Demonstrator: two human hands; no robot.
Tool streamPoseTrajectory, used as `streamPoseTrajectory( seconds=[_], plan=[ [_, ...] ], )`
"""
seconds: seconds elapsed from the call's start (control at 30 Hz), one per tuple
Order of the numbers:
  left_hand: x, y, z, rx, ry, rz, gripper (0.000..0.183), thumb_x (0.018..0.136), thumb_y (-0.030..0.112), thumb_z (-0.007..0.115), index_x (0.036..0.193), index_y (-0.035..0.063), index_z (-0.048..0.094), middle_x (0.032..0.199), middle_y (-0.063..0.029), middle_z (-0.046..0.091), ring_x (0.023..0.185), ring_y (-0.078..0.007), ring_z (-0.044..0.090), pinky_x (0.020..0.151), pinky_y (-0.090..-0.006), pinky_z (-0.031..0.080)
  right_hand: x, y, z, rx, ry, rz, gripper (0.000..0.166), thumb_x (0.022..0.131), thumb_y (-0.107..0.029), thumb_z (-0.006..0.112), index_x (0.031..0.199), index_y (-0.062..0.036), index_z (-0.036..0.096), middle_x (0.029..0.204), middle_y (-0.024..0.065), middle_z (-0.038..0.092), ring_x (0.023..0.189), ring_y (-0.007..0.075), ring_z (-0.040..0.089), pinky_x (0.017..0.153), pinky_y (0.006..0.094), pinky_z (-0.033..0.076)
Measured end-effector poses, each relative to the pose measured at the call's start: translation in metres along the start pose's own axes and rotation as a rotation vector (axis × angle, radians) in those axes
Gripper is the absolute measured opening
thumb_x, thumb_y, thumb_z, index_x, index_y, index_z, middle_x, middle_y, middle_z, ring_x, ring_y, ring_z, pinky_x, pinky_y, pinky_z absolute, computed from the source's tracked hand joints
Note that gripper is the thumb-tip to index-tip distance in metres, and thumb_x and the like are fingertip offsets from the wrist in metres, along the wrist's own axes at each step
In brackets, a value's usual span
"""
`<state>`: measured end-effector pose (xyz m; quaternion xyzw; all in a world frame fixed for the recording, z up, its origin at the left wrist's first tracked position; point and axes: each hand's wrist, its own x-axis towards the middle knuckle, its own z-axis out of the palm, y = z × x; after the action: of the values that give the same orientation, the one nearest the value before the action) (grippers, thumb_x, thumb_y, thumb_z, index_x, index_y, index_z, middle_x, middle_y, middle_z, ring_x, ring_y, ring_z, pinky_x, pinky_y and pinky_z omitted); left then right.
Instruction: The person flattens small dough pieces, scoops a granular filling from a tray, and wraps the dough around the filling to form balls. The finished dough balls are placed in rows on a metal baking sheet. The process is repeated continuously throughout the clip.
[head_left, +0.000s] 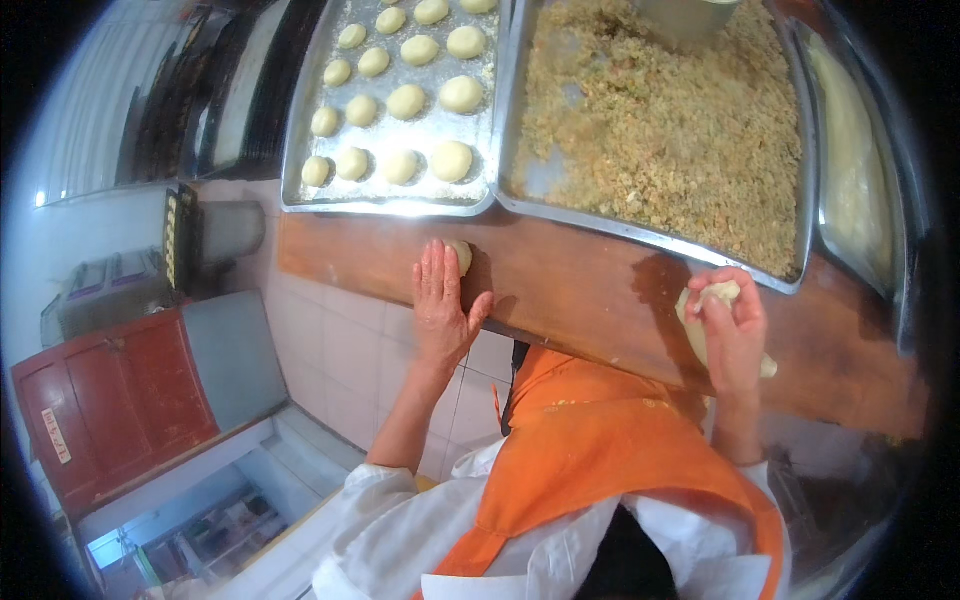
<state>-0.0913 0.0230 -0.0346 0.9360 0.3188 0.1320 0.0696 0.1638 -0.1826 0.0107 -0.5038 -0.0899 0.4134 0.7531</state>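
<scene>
My left hand (442, 300) lies flat with its fingers over a small round of dough (462, 258) on the wooden worktop (555, 277). At the right, my right hand (727, 315) has its fingers curled round a lump of pale dough (721, 294). Beneath that hand a longer piece of dough (696, 337) rests on the wood, partly hidden; whether it joins the lump I cannot tell. Behind my left hand stands a metal tray (390, 208) with rows of flattened dough rounds (406, 102). Another metal tray (637, 234) holds a crumbly filling (667, 135).
A container (686, 19) sits in the filling at the top. At the far right is a tray with pale dough under plastic film (855, 172). The worktop's near edge runs along the orange apron (600, 450). A red door panel (112, 405) is at the lower left.
</scene>
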Motion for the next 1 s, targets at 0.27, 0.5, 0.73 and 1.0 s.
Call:
streamPoseTrajectory(
  seconds=[0.27,0.5,0.73,1.0],
  plan=[
    [0.006,0.012,0.002,0.065,-0.078,-0.023,0.076,0.076,0.035,0.061,0.133,0.0007,0.025,0.137,-0.0198,0.027,0.127,-0.0345,0.024,0.103,-0.0448,0.019,0.002,0.002,0.009,0.039,-0.008,0.017,0.016,0.081,0.001,0.051,0.097,-0.0018,0.049,0.092,0.0119,0.057,0.071,0.0129,0.055,0.062,0.0248,0.046],
    [0.014,-0.021,0.003,-0.118,0.079,-0.212,0.047,0.082,0.021,0.054,0.121,-0.0018,0.040,0.125,-0.0215,0.036,0.114,-0.0359,0.035,0.096,-0.0430,0.028,-0.004,-0.005,0.008,0.034,-0.045,-0.045,0.017,0.080,0.003,0.049,0.097,-0.0022,0.048,0.091,0.0121,0.057,0.069,0.0137,0.054,0.060,0.0251,0.046],
    [0.011,0.007,0.002,-0.538,0.110,-0.381,0.039,0.075,0.009,0.064,0.108,-0.0014,0.047,0.109,-0.0163,0.049,0.100,-0.0280,0.048,0.087,-0.0355,0.039,0.000,-0.006,0.009,0.024,0.057,0.022,0.019,0.078,0.007,0.046,0.095,-0.0024,0.047,0.088,0.0123,0.057,0.067,0.0146,0.054,0.059,0.0252,0.045],
    [0.097,-0.031,-0.064,-0.818,0.251,-0.422,0.044,0.075,0.005,0.064,0.114,0.0009,0.044,0.103,-0.0084,0.051,0.099,-0.0170,0.049,0.082,-0.0284,0.042,0.023,-0.014,0.027,-0.116,0.080,0.078,0.020,0.077,0.007,0.049,0.095,-0.0033,0.046,0.088,0.0125,0.057,0.068,0.0147,0.056,0.061,0.0259,0.047]
  ],
)
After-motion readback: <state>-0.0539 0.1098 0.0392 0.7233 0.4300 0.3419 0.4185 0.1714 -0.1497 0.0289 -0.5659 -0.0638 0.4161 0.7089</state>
